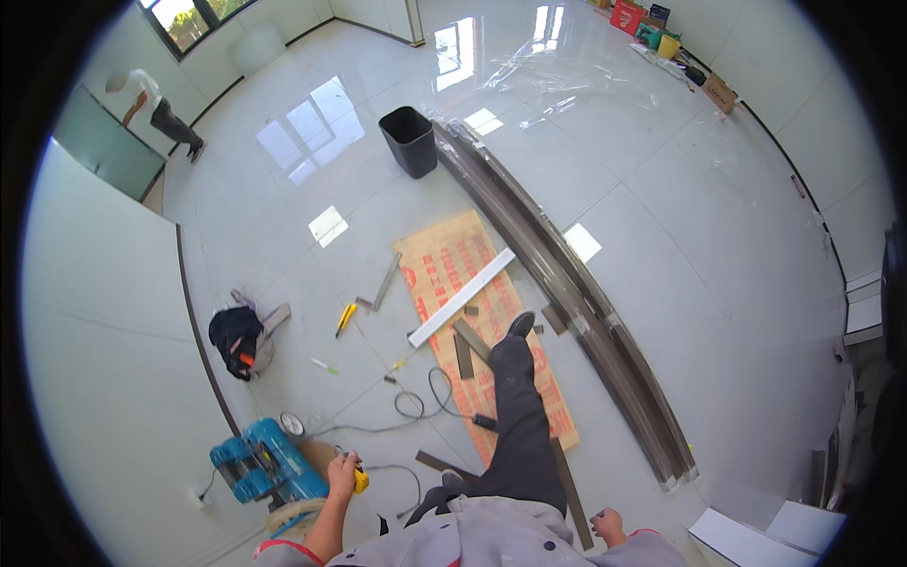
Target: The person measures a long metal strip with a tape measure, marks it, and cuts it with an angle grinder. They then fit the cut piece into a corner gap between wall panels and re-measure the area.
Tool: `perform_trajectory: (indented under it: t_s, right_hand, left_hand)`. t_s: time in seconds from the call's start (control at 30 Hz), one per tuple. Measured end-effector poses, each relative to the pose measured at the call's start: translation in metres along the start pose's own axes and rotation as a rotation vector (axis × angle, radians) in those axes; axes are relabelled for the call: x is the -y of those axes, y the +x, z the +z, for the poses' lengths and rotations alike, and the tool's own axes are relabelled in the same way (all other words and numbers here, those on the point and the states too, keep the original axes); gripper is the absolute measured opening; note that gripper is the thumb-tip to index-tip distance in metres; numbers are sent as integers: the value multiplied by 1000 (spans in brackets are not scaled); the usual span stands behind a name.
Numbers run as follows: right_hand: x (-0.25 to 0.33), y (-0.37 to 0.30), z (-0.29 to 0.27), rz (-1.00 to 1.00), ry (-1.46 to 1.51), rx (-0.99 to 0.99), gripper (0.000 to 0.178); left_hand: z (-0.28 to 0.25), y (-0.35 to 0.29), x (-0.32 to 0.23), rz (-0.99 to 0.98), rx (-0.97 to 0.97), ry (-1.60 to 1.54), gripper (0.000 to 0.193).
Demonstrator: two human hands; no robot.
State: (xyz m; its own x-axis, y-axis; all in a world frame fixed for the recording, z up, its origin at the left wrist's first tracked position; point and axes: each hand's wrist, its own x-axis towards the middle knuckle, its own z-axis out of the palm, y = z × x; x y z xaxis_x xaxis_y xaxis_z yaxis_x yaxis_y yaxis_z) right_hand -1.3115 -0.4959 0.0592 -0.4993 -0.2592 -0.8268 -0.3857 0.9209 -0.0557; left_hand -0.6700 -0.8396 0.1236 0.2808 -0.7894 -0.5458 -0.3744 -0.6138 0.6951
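My left hand (344,475) is closed around a yellow tape measure (361,480), beside a blue power saw (269,461) on the floor. Down at my right side hangs my right hand (609,524), its fingers loosely bent and slightly apart, with nothing visible in them. A long dark trim strip (572,491) lies close to it. One of my feet, in a dark shoe (521,325), rests on a brown cardboard sheet (444,248) with red print. Across that sheet lie a white strip (463,298) and short dark offcuts (463,356).
Long dark trim profiles (567,302) wrapped in clear film stretch along the right, with a black bin (409,142) at their far end. A yellow utility knife (346,319), a metal square (385,283), a cable (359,430) and a backpack (236,335) lie left. Far left stands another person (156,109).
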Motion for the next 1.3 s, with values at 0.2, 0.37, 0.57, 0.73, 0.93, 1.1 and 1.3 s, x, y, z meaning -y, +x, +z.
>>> perform_trajectory:
  t_s: [0.2, 0.37, 0.57, 0.73, 0.93, 1.1, 1.3]
  right_hand:
    - [211, 182, -111, -159, -201, -144, 23]
    - [459, 242, -222, -408, 131, -258, 25]
    - [633, 311, -345, -459, 253, -279, 24]
    - [710, 402, -387, -413, 384, -270, 22]
    - [744, 367, -365, -203, 330, -421, 20]
    - [902, 255, -316, 112, 263, -284, 32]
    - [1118, 253, -246, -128, 597, -287, 36]
  left_hand:
    - [57, 109, -156, -25, -3, -38, 35]
    - [166, 178, -319, -244, 285, 160, 36]
    - [282, 296, -520, -1, 570, 261, 40]
    - [333, 412, -591, 106, 742, 243, 36]
    - [355, 601, -708, -125, 996, 205, 29]
    - [381, 842, -805, -19, 945, 360, 26]
    - [471, 1079, -919, -35, 632, 310, 30]
